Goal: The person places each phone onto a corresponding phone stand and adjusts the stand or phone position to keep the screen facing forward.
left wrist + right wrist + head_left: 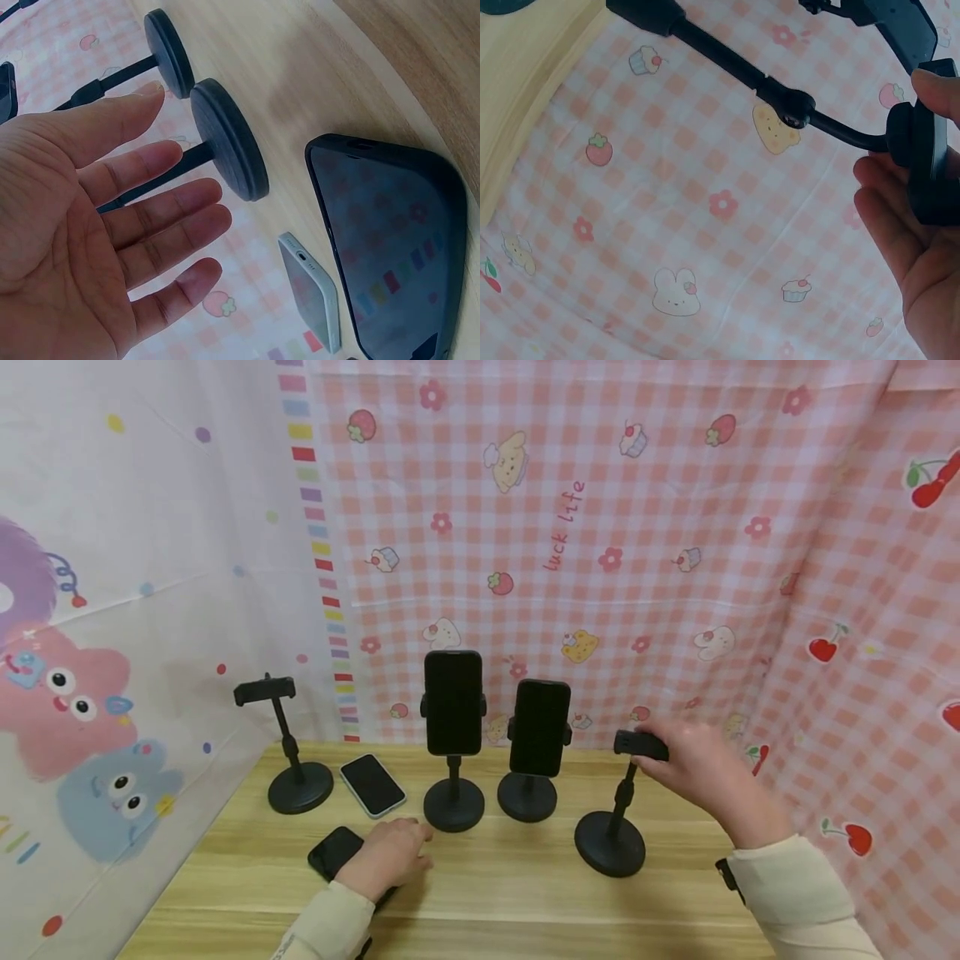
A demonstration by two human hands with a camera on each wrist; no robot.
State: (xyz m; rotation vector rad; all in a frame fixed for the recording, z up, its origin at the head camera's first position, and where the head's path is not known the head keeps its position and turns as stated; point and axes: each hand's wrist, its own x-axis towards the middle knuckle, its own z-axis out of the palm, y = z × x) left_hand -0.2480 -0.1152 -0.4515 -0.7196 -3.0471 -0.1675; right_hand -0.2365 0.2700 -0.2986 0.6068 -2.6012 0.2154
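Observation:
My right hand grips the clamp head of the rightmost black phone stand. In the right wrist view, thumb and fingers lie on either side of the clamp, and no phone sits in it. My left hand hovers over the table with fingers loosely extended and nothing held. It partly hides a black-cased phone, which lies screen up beside it. The left wrist view shows the palm apart from that phone.
Two middle stands hold upright phones, a left phone and a right phone. At the far left stands another phone stand with no phone. A light-edged phone lies beside its base. Patterned cloths enclose the wooden table.

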